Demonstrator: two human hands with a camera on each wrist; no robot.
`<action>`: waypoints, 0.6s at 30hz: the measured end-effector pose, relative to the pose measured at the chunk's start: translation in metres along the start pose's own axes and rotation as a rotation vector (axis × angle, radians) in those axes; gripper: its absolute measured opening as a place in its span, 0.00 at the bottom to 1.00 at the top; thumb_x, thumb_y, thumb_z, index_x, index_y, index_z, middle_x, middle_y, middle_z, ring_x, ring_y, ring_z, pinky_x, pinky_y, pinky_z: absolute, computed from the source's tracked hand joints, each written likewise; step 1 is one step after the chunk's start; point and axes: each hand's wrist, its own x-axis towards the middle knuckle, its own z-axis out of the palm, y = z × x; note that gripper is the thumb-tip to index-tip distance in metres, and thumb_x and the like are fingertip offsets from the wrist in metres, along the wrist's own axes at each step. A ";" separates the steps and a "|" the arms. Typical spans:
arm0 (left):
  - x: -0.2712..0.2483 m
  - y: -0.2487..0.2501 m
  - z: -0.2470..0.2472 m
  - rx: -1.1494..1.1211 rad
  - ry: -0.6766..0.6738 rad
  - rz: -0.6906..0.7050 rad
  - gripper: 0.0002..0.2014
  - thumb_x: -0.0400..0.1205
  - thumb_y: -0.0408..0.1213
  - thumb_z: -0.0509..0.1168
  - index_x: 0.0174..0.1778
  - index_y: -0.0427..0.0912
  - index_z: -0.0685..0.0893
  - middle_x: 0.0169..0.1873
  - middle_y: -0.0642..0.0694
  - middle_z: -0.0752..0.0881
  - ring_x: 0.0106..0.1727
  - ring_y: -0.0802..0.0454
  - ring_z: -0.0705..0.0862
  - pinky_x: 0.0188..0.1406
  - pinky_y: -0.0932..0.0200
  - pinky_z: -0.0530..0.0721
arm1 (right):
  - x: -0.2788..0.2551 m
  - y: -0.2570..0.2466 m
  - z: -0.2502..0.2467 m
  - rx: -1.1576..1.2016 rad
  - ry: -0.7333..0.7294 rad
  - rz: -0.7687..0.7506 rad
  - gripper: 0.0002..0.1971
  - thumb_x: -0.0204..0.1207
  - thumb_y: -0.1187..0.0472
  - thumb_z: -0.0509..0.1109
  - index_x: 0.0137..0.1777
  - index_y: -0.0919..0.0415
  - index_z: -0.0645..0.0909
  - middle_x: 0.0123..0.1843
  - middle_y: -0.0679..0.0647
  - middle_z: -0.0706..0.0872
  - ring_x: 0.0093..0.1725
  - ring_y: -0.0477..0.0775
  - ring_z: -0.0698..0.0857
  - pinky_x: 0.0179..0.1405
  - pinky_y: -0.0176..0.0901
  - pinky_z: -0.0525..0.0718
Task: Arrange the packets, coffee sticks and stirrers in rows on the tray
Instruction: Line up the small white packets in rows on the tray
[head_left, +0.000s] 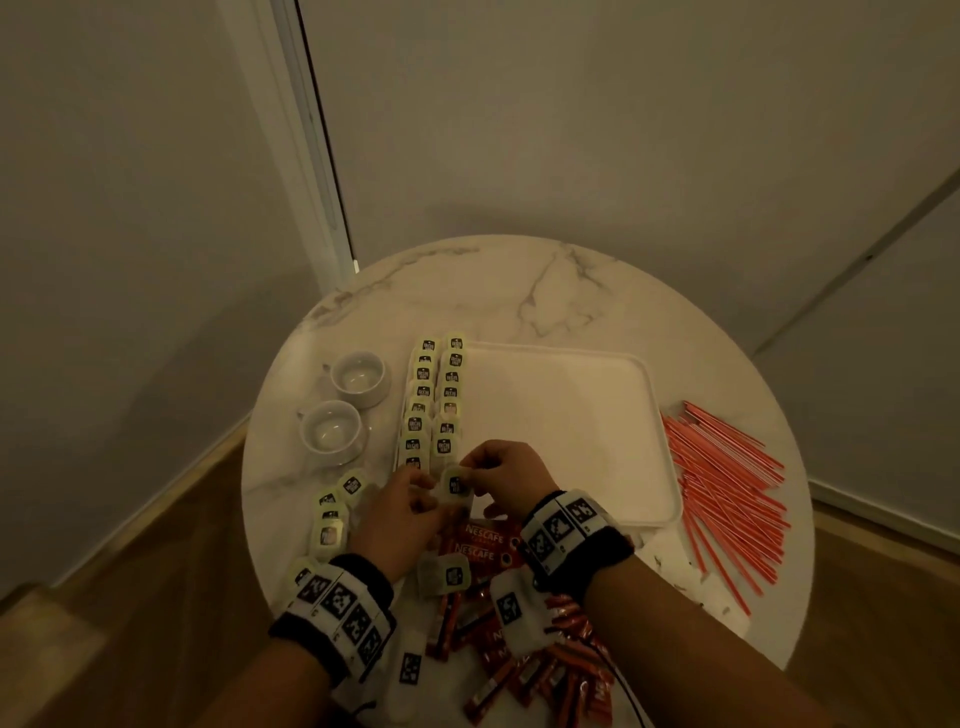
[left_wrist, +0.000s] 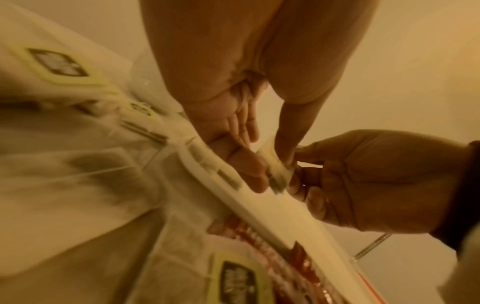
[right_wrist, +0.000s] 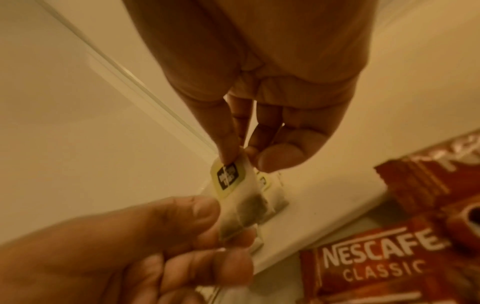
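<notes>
Both hands are pinching 1 small white tea-bag packet with a yellow-green label (head_left: 456, 486), left hand (head_left: 400, 512) low, right hand (head_left: 506, 475) high, over the white rectangular plastic tray (head_left: 571, 415)'s near-left corner, so it should be lowered flat, squared with the 2 packet rows (head_left: 434, 402).

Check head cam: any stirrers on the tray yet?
No. The red stirrers all lie in a loose pile on the marble table, right of the white tray.

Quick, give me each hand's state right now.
Left hand: pinching the lower end of the tea packet.
Right hand: pinching the top of the same tea packet.
</notes>
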 end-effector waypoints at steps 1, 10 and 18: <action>0.001 -0.003 -0.001 0.004 0.026 -0.009 0.15 0.77 0.33 0.73 0.55 0.42 0.76 0.45 0.43 0.85 0.38 0.50 0.87 0.29 0.63 0.84 | 0.006 0.001 0.001 0.013 0.002 0.010 0.03 0.75 0.61 0.75 0.44 0.60 0.85 0.38 0.53 0.85 0.37 0.50 0.82 0.32 0.44 0.86; 0.010 -0.032 -0.017 0.290 0.081 0.158 0.13 0.82 0.28 0.63 0.56 0.50 0.84 0.51 0.49 0.79 0.50 0.57 0.80 0.53 0.65 0.76 | 0.048 0.012 0.018 -0.128 0.042 0.042 0.04 0.74 0.62 0.76 0.39 0.55 0.84 0.35 0.51 0.85 0.32 0.49 0.81 0.32 0.40 0.83; 0.019 -0.039 -0.010 0.699 0.070 0.268 0.27 0.78 0.29 0.62 0.73 0.55 0.78 0.75 0.41 0.66 0.73 0.40 0.63 0.72 0.48 0.68 | 0.062 0.018 0.024 -0.247 0.123 -0.009 0.04 0.73 0.64 0.73 0.43 0.54 0.83 0.45 0.52 0.88 0.47 0.52 0.85 0.50 0.44 0.85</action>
